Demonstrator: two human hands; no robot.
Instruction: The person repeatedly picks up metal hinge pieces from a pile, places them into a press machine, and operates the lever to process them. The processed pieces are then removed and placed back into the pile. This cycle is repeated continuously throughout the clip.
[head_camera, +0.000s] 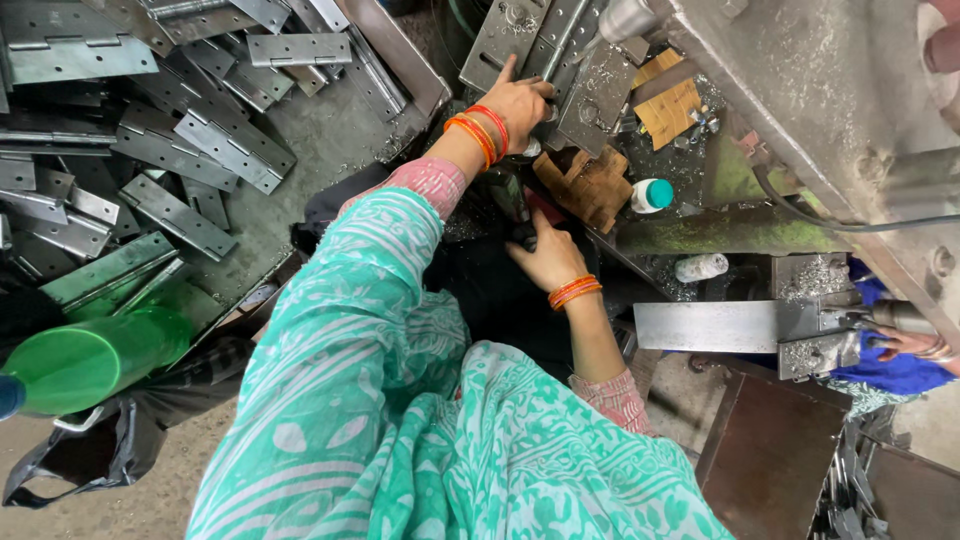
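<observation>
L hand (518, 100): fingers spread, pressing grey steel hinge plate (600, 95) on machine bed, hemmed by adjacent plates. R hand (548, 256): closed round dark lever knob (523, 236). Tray of grey hinges (215, 150) at left edge; little free room btwn.

Hinge pile (150, 130) crowding left; wooden block (590, 185), small bottle (652, 195) beside machine.
</observation>
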